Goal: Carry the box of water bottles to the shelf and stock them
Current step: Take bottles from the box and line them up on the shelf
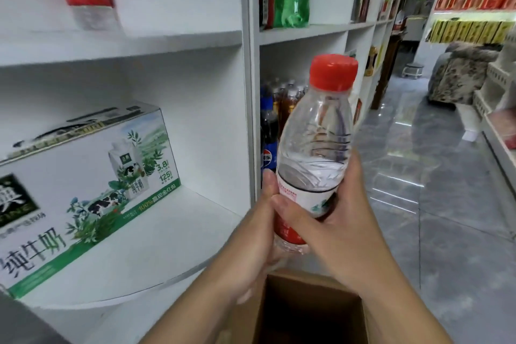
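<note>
Head view: I see both hands, left hand [261,234] and right hand [332,220], clasping the water bottle [312,153] above the box [307,313]; steadied, likely for shelving.

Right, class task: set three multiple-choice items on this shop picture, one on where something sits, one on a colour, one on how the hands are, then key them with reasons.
1. Where is the milk carton case?
A. on the white shelf at left
B. on the floor
C. inside the cardboard box

2. What colour is the cap of the held water bottle?
A. blue
B. red
C. white

3. How is the water bottle held?
A. by one hand only
B. by both hands round its lower part
C. it stands free on a shelf

Answers:
1 A: the case rests on the shelf board.
2 B: the cap shows plainly red.
3 B: the left hand and right hand both wrap round the label zone, above the open cardboard box.
</note>
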The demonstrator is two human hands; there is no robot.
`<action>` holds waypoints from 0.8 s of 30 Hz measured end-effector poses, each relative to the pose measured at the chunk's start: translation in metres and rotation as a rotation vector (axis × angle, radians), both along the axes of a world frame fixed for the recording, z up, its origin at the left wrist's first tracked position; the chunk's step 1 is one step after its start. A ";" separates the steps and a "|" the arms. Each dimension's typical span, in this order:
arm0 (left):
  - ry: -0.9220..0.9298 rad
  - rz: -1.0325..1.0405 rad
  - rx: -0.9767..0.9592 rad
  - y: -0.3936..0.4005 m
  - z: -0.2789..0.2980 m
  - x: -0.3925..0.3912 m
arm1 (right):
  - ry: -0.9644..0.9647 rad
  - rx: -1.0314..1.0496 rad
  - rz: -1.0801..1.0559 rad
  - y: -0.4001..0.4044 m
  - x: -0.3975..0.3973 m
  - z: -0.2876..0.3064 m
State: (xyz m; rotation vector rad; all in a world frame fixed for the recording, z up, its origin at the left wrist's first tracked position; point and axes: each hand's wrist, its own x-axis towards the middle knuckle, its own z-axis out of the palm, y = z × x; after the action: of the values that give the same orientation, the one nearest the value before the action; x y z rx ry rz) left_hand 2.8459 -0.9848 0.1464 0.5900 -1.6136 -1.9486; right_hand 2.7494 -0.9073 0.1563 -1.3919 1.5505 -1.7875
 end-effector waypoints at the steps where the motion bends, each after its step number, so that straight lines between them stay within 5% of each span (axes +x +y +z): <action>1: 0.027 -0.076 -0.033 0.001 0.012 0.002 | 0.006 -0.036 0.014 -0.001 0.003 0.016; 8: -0.060 -0.008 -0.307 -0.009 0.132 0.027 | 0.146 -0.275 0.036 -0.021 0.021 0.136; 16: -0.181 0.288 -0.534 -0.039 0.231 0.075 | 0.143 -0.277 0.210 -0.075 0.049 0.231; 24: -0.717 0.392 -0.856 -0.121 0.229 0.139 | 0.109 -0.199 0.103 -0.179 0.089 0.230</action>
State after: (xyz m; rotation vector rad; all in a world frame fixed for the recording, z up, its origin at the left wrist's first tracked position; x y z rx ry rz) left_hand 2.9851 -1.1057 0.3753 1.1692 -2.2916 -0.6411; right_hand 2.8388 -1.0860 0.3864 -1.6556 1.3548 -1.8718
